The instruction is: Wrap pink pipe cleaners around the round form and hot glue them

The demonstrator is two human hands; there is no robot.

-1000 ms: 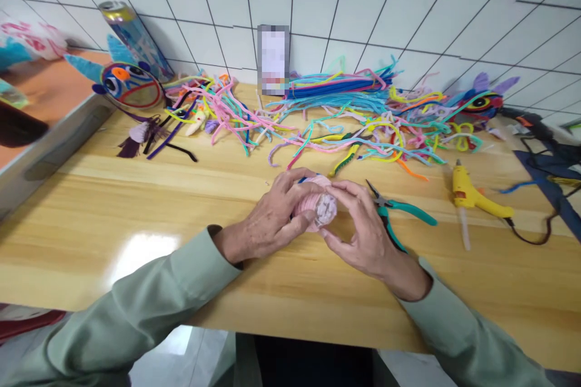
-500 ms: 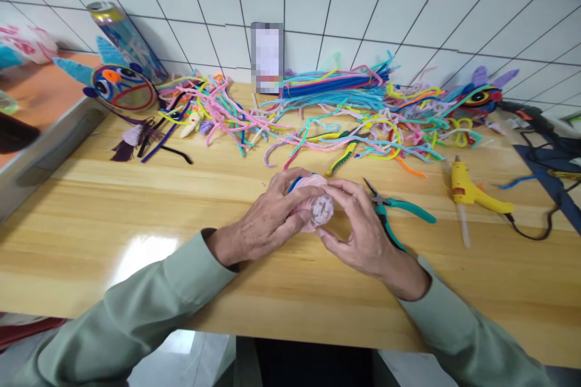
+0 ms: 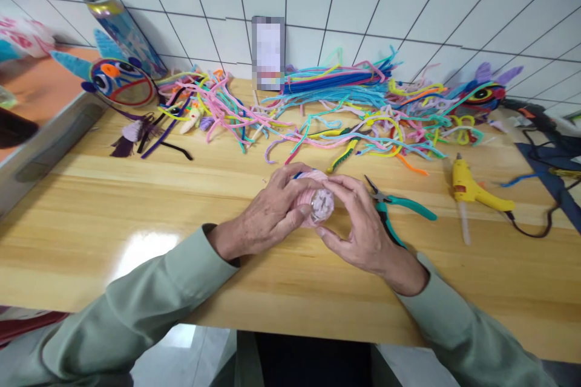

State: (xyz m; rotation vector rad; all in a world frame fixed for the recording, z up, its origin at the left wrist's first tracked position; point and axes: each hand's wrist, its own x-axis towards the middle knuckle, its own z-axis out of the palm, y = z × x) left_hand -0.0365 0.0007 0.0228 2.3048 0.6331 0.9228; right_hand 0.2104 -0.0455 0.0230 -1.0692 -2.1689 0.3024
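Between my two hands is a pink fuzzy craft piece [image 3: 322, 205], seemingly made of coiled pipe cleaners, with a pale lilac round end facing me and a bit of blue at its far edge. My left hand [image 3: 276, 202] wraps its left side, thumb pressed near the round end. The fingertips and thumb of my right hand [image 3: 358, 221] curve around the right side, touching its rim. Just right of that hand lie teal-handled pliers [image 3: 403, 202], jaws toward the back. Fingers cover much of the piece.
Loose colourful pipe cleaners [image 3: 236, 112] spread along the tiled wall, with yellow-green pliers [image 3: 345, 154] among them. A phone [image 3: 269, 54] leans there. A yellow glue gun [image 3: 472, 187] lies right. Decorated fish-like crafts [image 3: 122, 84] and a tall can [image 3: 124, 33] stand left.
My left thumb and fingers have shifted slightly on the pink piece, and more of its round end shows. The right hand keeps nearly the same hold. The camera view has tilted a little.
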